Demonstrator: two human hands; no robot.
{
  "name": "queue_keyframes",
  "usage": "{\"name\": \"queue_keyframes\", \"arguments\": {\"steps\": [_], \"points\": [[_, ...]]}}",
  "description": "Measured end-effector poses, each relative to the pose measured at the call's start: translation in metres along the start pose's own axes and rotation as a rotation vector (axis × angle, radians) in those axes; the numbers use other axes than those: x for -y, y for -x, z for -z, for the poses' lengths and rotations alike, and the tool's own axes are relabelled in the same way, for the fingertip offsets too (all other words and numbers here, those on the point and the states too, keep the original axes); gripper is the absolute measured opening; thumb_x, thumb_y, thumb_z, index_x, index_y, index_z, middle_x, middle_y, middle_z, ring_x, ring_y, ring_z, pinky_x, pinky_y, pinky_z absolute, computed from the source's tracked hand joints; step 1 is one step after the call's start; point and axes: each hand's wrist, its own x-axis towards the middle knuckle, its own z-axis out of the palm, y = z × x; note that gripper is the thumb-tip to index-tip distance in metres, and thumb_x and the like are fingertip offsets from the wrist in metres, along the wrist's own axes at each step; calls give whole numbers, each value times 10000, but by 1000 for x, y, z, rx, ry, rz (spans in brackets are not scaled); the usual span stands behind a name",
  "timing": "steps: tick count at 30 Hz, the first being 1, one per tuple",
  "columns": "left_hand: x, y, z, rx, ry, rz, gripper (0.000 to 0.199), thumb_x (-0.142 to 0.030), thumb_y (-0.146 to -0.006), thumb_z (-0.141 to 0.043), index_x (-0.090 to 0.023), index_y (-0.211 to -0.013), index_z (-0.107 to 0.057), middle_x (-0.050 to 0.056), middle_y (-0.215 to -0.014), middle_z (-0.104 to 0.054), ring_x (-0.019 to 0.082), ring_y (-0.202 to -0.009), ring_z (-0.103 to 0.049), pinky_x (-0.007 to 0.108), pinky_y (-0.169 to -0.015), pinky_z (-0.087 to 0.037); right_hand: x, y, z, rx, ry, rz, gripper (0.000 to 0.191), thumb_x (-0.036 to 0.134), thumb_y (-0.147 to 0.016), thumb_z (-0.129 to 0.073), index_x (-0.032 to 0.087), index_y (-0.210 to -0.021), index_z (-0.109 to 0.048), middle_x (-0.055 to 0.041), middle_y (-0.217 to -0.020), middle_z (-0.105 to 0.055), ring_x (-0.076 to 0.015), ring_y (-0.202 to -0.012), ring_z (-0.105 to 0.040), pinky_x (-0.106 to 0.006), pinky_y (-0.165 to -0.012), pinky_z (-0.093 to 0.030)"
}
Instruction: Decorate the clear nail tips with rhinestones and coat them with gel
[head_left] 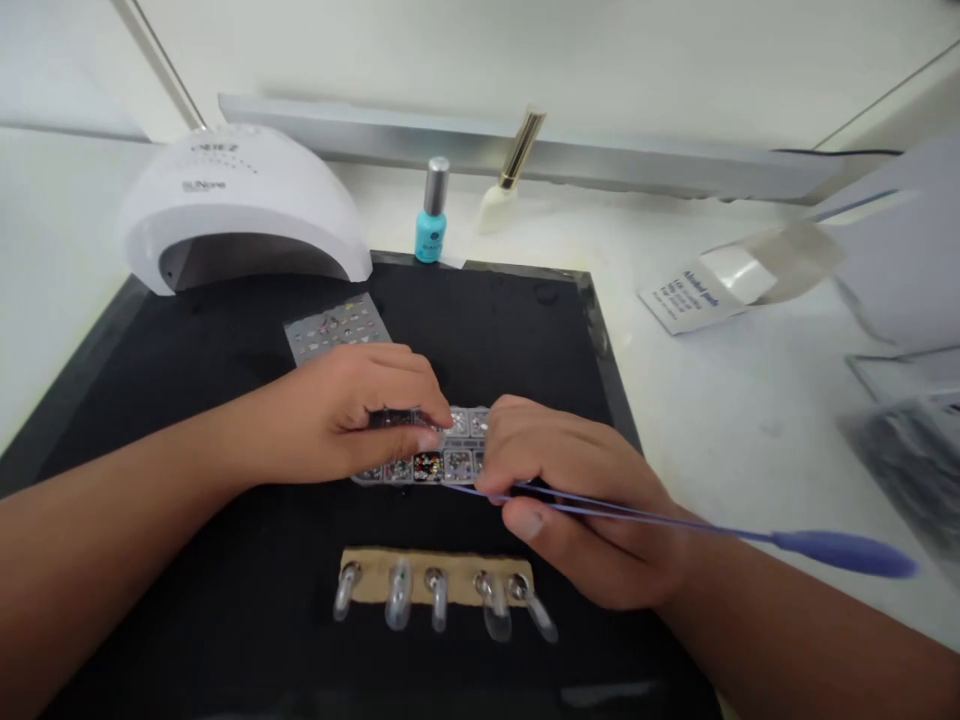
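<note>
The left hand (375, 415) pinched the gem case (458, 465), probably light and stiff, best held by its edges; towards three o'clock, the right hand (577, 480) gripped purple tweezers (817, 548)

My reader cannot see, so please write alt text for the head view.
The left hand and right hand are at a compartment case of tiny decorations on a black mat; the right holds purple tweezers. Nearer, five clear nail tips jut from a tan strip, and a white lamp stands behind.
</note>
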Motion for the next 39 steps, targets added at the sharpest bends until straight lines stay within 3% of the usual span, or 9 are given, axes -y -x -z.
{"name": "queue_keyframes", "arguments": {"steps": [12,16,22,27,39], "points": [[5,1,-5,-62,-36,-59,129,-270,-1025,-580,-233,-1024,-704,8,-951,-734,162,-868,-706,245,-788,-558,4,-1,2,73,59,-164,95,227,-1035,-530,252,-1021,-621,-34,-801,-685,-187,-758,-652,-370,-759,-525],[4,0,-2,-47,-41,-89,130,-241,-1027,-586,-183,-1022,-702,14,-946,-729,138,-870,-696,217,-793,-545,5,0,3,78,52,-164,88,208,-1029,-537,252,-1045,-612,-33,-805,-679,-181,-752,-643,-357,-750,-517],[3,1,-4,-45,-42,-78,80,-211,-1007,-623,-201,-1009,-702,-31,-932,-721,102,-859,-689,184,-795,-545,3,-2,0,95,88,-157,76,246,-1057,-512,235,-1046,-587,-25,-819,-673,-159,-778,-630,-330,-742,-515],[2,2,-5,-87,-4,-69,122,-190,-1020,-584,-185,-1007,-705,-39,-935,-706,81,-866,-661,162,-824,-502,2,0,-1,41,24,-144,113,268,-1026,-589,165,-1004,-631,-24,-822,-665,-144,-786,-622,-302,-706,-505],[-1,1,-2,-40,-33,-62,117,-185,-1013,-593,-189,-996,-709,-40,-909,-713,76,-824,-665,156,-772,-517,3,2,1,64,34,-151,113,247,-1044,-570,154,-1005,-622,-15,-853,-677,-134,-800,-625,-326,-775,-502]]}}
